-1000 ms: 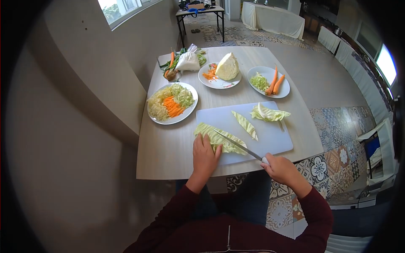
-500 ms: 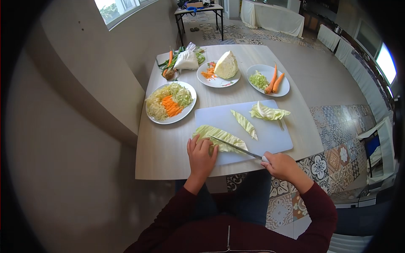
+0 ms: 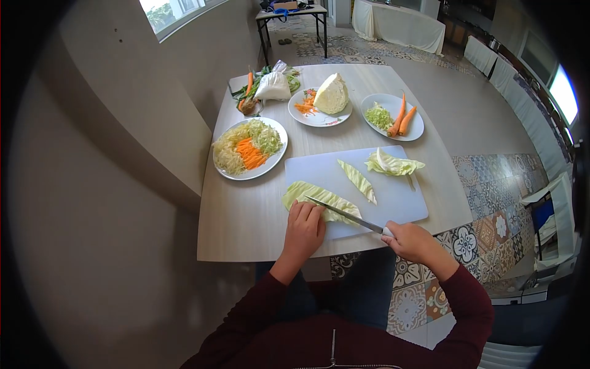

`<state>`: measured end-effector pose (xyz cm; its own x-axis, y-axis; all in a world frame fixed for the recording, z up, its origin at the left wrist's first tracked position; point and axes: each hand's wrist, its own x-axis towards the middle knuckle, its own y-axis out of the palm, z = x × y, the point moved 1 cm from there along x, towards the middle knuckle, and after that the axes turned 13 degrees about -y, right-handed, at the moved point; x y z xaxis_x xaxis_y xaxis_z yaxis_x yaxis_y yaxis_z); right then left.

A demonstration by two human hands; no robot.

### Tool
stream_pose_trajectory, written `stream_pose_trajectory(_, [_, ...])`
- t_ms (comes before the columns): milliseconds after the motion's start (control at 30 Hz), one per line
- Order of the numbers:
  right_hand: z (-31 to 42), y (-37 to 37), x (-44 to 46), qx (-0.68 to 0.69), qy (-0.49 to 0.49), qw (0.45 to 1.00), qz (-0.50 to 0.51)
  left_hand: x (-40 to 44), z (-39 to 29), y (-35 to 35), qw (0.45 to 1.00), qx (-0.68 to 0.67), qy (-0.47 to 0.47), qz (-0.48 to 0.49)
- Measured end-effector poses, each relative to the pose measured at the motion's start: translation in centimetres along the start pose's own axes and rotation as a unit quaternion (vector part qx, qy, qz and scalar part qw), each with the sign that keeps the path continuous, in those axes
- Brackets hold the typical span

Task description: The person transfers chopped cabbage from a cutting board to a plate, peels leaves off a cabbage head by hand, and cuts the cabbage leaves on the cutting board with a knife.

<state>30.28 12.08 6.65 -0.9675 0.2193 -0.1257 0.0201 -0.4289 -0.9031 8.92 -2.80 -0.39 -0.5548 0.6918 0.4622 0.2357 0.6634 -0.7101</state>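
A pale green cabbage leaf (image 3: 300,190) lies on the white cutting board (image 3: 396,200) near its front edge. My left hand (image 3: 303,229) presses on the leaf's near side, its fingers bent and close together. My right hand (image 3: 413,241) is wrapped round the white handle of a kitchen knife (image 3: 350,216). The blade lies slantwise across the leaf, its tip just beyond my left fingertips. Behind the blade rests a narrow cabbage strip (image 3: 357,182). Further right are curled cabbage pieces (image 3: 393,164).
Left of the board stands a plate (image 3: 246,176) of shredded cabbage and carrot. Farther back are a plate (image 3: 322,122) with a cabbage wedge (image 3: 332,95), an oval plate (image 3: 413,132) with carrots (image 3: 399,117), and a plastic bag (image 3: 273,87) beside greens. A wall (image 3: 123,184) rises at left.
My left hand has slid to the right along the leaf, nearer the blade, with its fingers drawn together. The knife and my right hand stay nearly in place.
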Motion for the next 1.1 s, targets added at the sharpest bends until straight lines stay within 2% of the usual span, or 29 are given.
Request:
stream_pose_trajectory(233, [-0.3,0.0,0.2,0.008,0.007,1.0,0.013,0.4,-1.6,-0.1,0.997,0.004,-0.067,0.025])
stream_pose_trajectory(533, [0.0,-0.4,0.2,-0.006,0.006,1.0,0.015,-0.6,-0.2,0.5,0.998,-0.057,0.006,-0.02])
stream_pose_trajectory(633, [-0.1,-1.1,0.2,-0.053,-0.009,0.999,0.01,-0.5,-0.6,0.2,0.996,-0.076,-0.035,-0.008])
stream_pose_trajectory(733, [-0.1,-2.4,0.2,-0.106,0.002,0.994,0.031,-0.6,-0.4,0.4,0.998,-0.061,-0.007,-0.022])
stream_pose_trajectory(1100, [-1.6,-1.8,0.9,-0.1,0.002,0.993,0.067,-1.0,-0.6,0.7,0.998,-0.052,-0.008,-0.026])
